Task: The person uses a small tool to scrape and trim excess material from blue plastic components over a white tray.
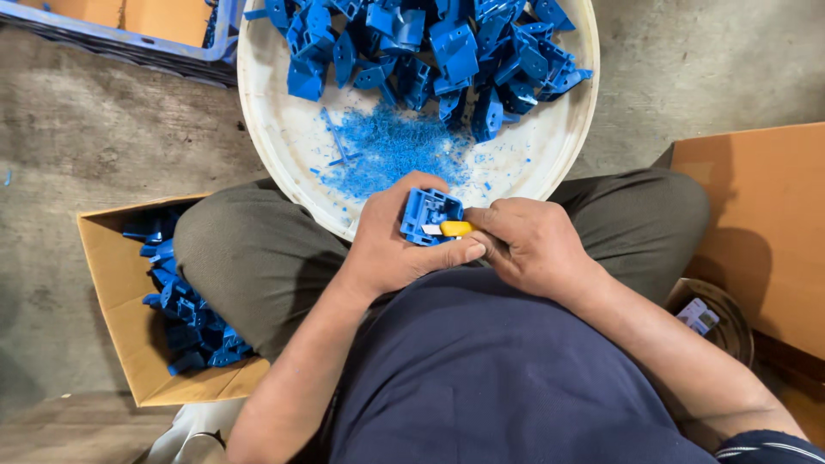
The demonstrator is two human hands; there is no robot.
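Note:
My left hand (395, 245) grips a small blue moulded plastic part (427, 213) just above my lap. My right hand (533, 245) holds a yellow-handled knife (453, 228) whose tip rests against the part's lower edge. Both hands meet over the near rim of a wide white basin (275, 146). Inside the basin lies a heap of similar blue plastic parts (430, 51) at the far side and a patch of blue shavings (391, 150) closer to me.
A cardboard box (116, 301) with several blue parts stands on the concrete floor at my left knee. A larger cardboard box (760, 223) sits at the right, with a round dark container (722, 322) beside it. A blue crate (129, 39) is at the top left.

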